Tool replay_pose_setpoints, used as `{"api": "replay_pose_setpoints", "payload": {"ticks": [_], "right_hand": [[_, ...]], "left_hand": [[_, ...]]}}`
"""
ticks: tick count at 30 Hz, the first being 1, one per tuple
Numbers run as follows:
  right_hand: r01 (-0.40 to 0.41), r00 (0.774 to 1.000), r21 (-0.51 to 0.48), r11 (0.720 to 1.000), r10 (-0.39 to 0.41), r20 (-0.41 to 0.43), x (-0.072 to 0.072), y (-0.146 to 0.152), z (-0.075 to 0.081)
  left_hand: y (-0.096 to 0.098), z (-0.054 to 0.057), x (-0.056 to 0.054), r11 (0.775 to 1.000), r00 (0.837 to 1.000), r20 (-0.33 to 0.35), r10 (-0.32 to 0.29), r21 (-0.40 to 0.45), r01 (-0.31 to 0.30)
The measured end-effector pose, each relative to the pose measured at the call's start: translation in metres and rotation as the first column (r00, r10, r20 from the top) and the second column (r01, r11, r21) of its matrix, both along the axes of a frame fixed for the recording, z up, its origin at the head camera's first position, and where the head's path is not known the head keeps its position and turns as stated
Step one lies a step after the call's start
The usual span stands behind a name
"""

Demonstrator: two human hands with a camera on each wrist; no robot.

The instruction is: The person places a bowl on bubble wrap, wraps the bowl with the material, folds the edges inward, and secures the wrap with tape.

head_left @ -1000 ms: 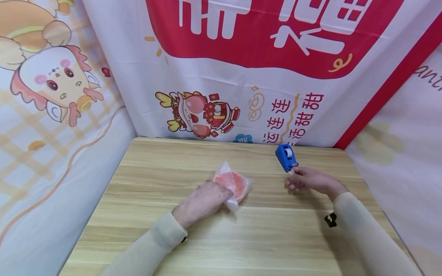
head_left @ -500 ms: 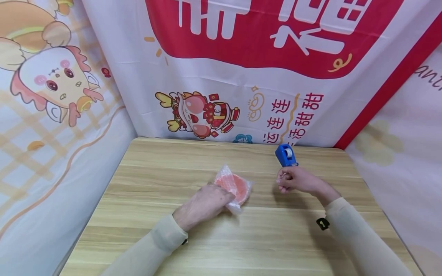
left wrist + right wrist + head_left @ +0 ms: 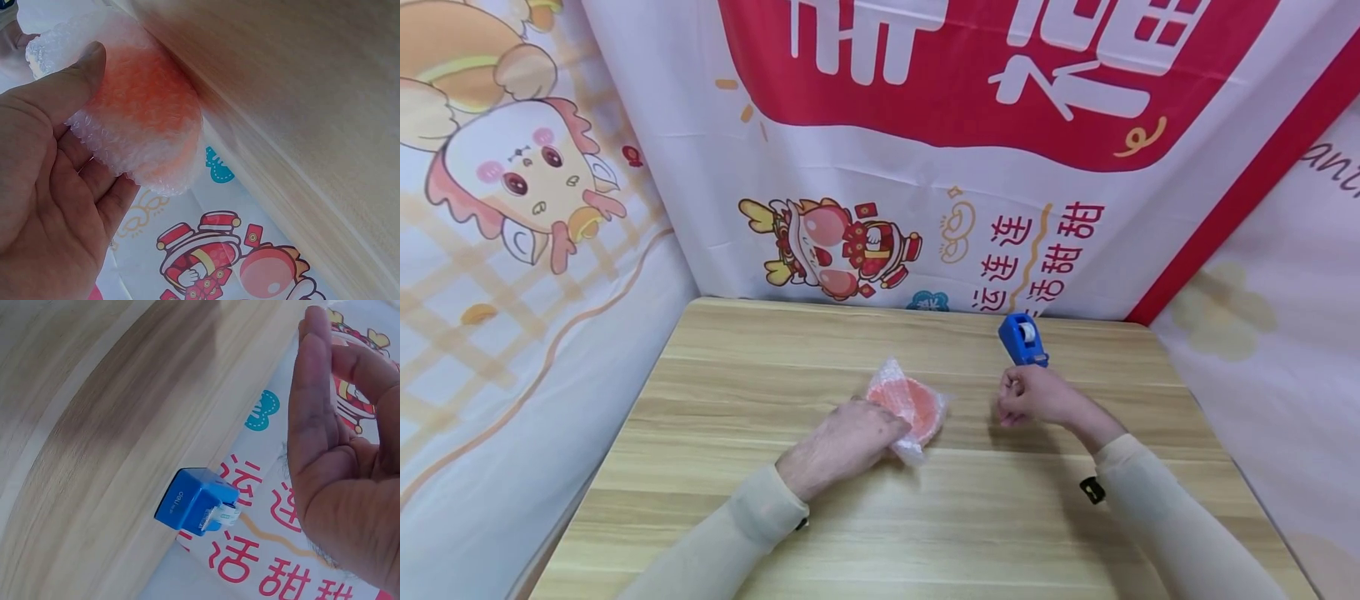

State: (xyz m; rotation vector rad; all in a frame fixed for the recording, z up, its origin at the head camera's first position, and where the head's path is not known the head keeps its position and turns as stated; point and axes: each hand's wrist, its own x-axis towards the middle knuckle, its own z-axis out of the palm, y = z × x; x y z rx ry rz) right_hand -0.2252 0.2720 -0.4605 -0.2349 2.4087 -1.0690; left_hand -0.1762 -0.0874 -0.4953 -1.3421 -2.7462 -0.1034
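Observation:
My left hand (image 3: 848, 439) grips a round, orange-pink, dish-like object wrapped in bubble wrap (image 3: 917, 408), low over the table. In the left wrist view the thumb lies across the wrapped object (image 3: 147, 90), with the other fingers behind it. To the right, my right hand (image 3: 1043, 397) is raised just in front of a blue tape dispenser (image 3: 1019, 340), its thumb and fingertips pinched together. They seem to hold a small strip of clear tape, hard to make out. The right wrist view shows the dispenser (image 3: 194, 500) standing apart from the hand, with a tape end at its cutter.
The wooden table (image 3: 737, 358) reaches back to a printed cloth (image 3: 820, 167) hanging behind it. More printed cloth hangs along the left and right sides. The tape dispenser stands near the table's back edge.
My right hand has drawn away from the dispenser's cutter, toward the left and slightly nearer to me. The left hand and the wrapped object have shifted only slightly.

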Motion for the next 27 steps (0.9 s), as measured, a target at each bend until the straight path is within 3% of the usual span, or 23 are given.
{"api": "replay_pose_setpoints", "payload": {"ticks": [4,8,15,21,27], "right_hand": [[0.012,0.999,0.097,0.995,-0.009,-0.030,0.002,-0.002,0.000],[-0.001,0.999,0.134,0.991,0.006,-0.032,0.003,-0.003,0.002],[-0.115,0.986,0.167,0.979,0.133,-0.100,0.006,-0.013,0.010],[-0.165,0.967,0.149,0.975,0.190,-0.172,0.010,-0.031,0.015],[-0.190,0.961,0.104,0.976,0.207,-0.186,0.014,-0.046,0.017]], "left_hand": [[0.001,0.000,-0.001,1.000,1.000,0.017,0.004,0.000,-0.004],[0.002,0.001,-0.001,1.000,1.000,0.022,0.003,0.005,-0.004],[0.001,0.001,0.001,1.000,1.000,0.001,0.004,0.013,-0.004],[-0.004,-0.001,0.002,0.998,0.998,-0.062,-0.018,0.054,0.022],[-0.007,0.001,0.003,0.998,0.988,-0.151,-0.035,-0.056,0.027]]}}
